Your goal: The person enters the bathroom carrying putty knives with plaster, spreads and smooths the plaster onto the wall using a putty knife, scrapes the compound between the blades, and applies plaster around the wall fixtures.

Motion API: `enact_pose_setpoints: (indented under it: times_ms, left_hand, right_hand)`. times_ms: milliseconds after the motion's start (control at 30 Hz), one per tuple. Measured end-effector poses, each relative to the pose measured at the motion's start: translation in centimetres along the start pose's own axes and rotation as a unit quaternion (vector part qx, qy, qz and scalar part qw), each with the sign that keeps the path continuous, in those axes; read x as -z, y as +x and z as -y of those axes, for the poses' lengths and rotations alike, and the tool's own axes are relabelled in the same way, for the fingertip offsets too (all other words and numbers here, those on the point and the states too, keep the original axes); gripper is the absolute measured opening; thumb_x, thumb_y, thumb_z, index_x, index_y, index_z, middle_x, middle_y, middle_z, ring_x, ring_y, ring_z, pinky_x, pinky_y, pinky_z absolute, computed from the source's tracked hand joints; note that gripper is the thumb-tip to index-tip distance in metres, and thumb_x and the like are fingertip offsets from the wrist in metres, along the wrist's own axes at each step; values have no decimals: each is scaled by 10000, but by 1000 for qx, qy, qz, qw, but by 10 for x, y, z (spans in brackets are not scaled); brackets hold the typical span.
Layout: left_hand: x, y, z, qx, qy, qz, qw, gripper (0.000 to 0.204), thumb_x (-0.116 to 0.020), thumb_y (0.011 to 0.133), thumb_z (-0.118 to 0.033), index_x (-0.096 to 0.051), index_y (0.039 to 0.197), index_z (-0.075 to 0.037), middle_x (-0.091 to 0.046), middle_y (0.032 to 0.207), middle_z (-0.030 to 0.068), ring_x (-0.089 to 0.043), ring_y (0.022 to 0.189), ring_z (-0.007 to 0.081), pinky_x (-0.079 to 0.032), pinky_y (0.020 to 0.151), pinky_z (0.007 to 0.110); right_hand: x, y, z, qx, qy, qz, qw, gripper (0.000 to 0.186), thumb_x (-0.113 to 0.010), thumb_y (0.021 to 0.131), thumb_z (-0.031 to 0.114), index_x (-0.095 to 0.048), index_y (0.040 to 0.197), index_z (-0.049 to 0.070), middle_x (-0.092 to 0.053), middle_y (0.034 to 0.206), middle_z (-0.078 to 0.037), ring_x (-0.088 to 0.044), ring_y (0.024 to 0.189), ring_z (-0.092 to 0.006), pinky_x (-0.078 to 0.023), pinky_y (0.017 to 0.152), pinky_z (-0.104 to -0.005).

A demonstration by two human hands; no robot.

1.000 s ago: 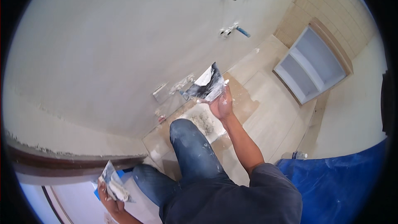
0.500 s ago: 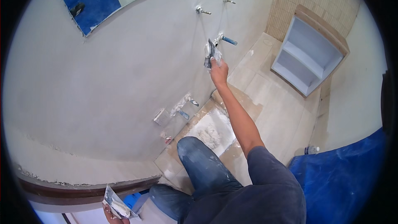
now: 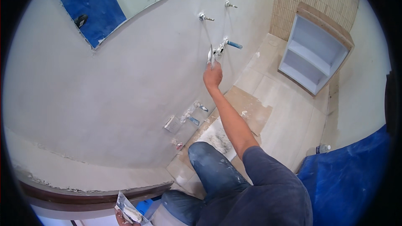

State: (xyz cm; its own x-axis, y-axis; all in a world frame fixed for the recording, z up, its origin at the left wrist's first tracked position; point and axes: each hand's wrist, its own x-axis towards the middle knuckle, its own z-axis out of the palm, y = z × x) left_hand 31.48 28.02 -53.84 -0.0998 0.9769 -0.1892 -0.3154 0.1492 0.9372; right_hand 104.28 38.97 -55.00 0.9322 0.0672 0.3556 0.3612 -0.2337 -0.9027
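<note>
My right arm stretches out to the grey-plastered wall (image 3: pixel 109 88). In my right hand (image 3: pixel 212 75) is a putty knife (image 3: pixel 210 54) smeared with white, its blade seen nearly edge-on. The blade is beside a plaster-rimmed hole (image 3: pixel 218 51) and a blue pipe stub (image 3: pixel 234 44); whether it touches the wall I cannot tell. Low at the left, my left hand (image 3: pixel 123 219) grips a flat metal plate (image 3: pixel 125 203) loaded with white putty (image 3: pixel 134 214). The lower picture edge cuts off part of this hand.
Two metal pipe fittings (image 3: pixel 206 17) stick out above. Lower on the wall are a white box (image 3: pixel 172 124) and more blue stubs (image 3: pixel 193 120). White powder (image 3: pixel 215 138) lies on a floor sheet by my knee. A shelf unit (image 3: pixel 314 54), plastic bottle (image 3: pixel 323 148) and blue tarp (image 3: pixel 347 180) are rightward.
My right hand has shifted slightly left and down, away from the blue stub, and the putty knife has turned from flat to edge-on. The whole view has tilted a little.
</note>
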Motion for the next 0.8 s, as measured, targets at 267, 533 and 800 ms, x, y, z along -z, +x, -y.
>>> enact_pose_setpoints:
  times_ms: [267,533,800]
  left_hand:
    - [39,8,3,-10,19,105,994,489,-624,998,-282,-550,1381,13,-664,1283,190,-667,1165,365,-591,956,424]
    - [5,11,1,1,10,6,1000,589,-606,977,-355,-508,1463,-37,-588,1405,125,-568,1263,286,-459,1065,420]
    - [0,5,-1,-10,10,-7,1000,604,-622,965,-355,-509,1463,-32,-582,1415,124,-567,1265,279,-459,1068,411]
  right_hand:
    - [12,-113,57,192,47,41,979,497,-662,877,26,-607,1368,71,-608,1295,-139,-575,1190,-361,-490,983,-481]
    - [-10,-32,-46,-140,113,50,982,415,-535,1021,294,-615,1268,-30,-685,1141,-263,-648,1062,-458,-482,945,-529]
    - [-22,-100,50,-15,48,-7,999,408,-590,980,167,-576,1358,13,-635,1235,-211,-590,1164,-424,-479,983,-503]
